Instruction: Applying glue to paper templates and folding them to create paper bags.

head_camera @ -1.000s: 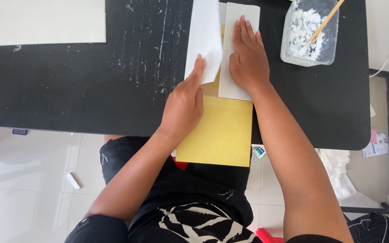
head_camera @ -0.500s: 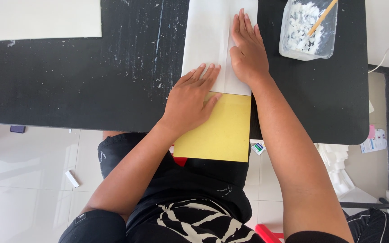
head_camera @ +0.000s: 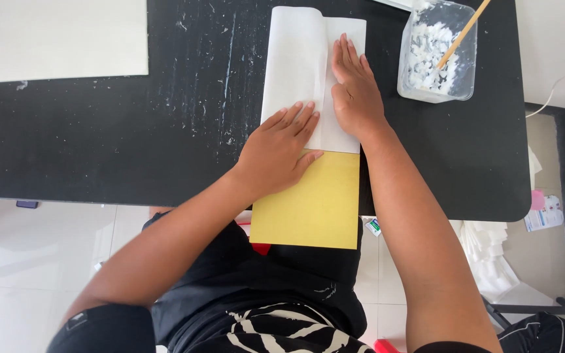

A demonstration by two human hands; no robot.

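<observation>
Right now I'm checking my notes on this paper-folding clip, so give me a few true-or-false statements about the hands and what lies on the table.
1. Both hands press flat on the folded white paper. True: the left hand and the right hand lie palm down on it.
2. The yellow sheet lies wholly on the black table. False: its near end hangs over the table's edge.
3. A wooden stick stands in the clear tub of white scraps. True.
4. The tub is left of the hands. False: it stands to their right.
5. A pale sheet lies at the table's far left. True.
</observation>
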